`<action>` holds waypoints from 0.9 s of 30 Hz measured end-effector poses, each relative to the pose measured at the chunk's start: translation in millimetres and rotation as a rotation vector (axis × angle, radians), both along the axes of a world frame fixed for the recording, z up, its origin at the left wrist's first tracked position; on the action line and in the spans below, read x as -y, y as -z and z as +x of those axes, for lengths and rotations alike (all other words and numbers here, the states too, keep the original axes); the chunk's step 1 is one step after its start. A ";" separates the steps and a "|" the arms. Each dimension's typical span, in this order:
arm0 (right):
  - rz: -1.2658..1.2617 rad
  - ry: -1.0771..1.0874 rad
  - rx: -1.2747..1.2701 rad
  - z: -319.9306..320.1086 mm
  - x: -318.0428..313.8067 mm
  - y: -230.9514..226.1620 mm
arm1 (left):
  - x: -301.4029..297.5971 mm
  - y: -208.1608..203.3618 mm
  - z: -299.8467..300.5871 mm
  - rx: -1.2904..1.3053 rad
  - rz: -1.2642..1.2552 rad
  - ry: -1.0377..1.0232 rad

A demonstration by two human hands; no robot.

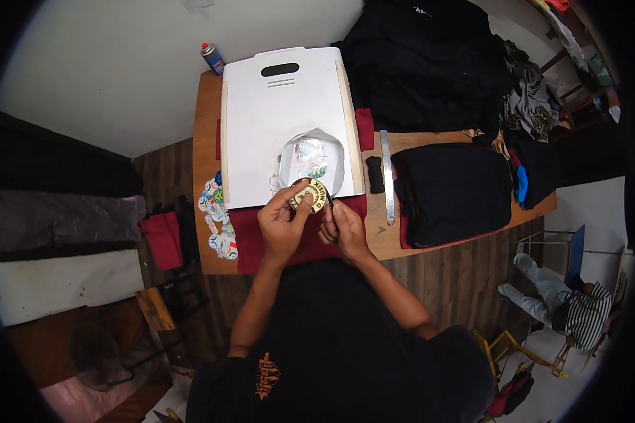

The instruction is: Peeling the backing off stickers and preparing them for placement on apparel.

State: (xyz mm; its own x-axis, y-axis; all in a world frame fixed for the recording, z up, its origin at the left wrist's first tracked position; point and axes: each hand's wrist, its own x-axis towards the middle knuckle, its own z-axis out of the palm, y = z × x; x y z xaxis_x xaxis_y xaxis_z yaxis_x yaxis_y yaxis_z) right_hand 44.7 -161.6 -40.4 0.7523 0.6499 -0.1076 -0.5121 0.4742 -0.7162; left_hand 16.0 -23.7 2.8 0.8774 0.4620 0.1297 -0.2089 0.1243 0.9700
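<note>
My left hand grips a round patch with a gold and black printed design, its thumb lying across the face. Against the patch's right edge, my right hand is closed on a slim dark tool; its kind is mostly hidden by my fingers. Just beyond the patch lies a white many-sided ring-like tray with clear, colourfully printed scraps inside. It rests on a large white panel with a dark handle slot. Dark red cloth shows beneath the panel and under my hands.
Colourful cut scraps lie at the wooden table's left. A spray can stands at the back left. To the right are a metal ruler, folded black cloth and black garments. A person in stripes is far right.
</note>
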 end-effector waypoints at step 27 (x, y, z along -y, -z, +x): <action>0.002 0.000 0.008 -0.7 0.0 -1.5 | 0.2 -1.2 -0.6 -0.009 0.009 0.006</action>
State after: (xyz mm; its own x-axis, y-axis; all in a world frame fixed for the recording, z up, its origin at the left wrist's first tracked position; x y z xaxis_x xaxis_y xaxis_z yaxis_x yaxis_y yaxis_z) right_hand 44.0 -161.6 -38.9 0.7531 0.6502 -0.1005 -0.5065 0.4754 -0.7194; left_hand 15.4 -23.9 4.0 0.8813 0.4553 0.1264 -0.1998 0.1166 0.9729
